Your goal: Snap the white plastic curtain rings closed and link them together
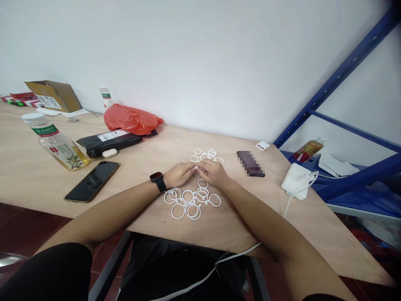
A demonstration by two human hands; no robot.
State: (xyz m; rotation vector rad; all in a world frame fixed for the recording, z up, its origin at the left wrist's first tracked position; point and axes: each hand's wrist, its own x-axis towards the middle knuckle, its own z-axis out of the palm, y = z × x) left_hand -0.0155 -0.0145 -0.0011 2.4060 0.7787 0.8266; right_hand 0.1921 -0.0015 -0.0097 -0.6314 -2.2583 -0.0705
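Pale wall [200,62] at the back, wooden table [269,192] in front, blue metal shelf [341,71] on the right. A small white piece [196,167] is held above the table, between the far rings [206,157] and the near rings [196,196]. It is pinched by the left hand [179,174] and the right hand [214,172] together: fingertips brought in close, thumbs almost meeting, other fingers curled in. The piece is mostly covered by the fingertips; it may be part of one of the rings, but that cannot be told for sure.

For good handling, the piece is best steadied by one hand and worked by the other, with light, even pressure, since thin plastic could be bent or snapped. The wrists should be kept off the near rings, which are loosely overlapped and could easily be snagged or scattered.

On the left of the table, a phone [92,182], a bottle [59,144], a black packet [109,142], a red bag [131,120] and a cardboard box [58,96] are seen. On the right, a pixelated dark slab [250,164] and a white charger [297,180] are placed. Below the table edge, a white cable [241,254] is draped.
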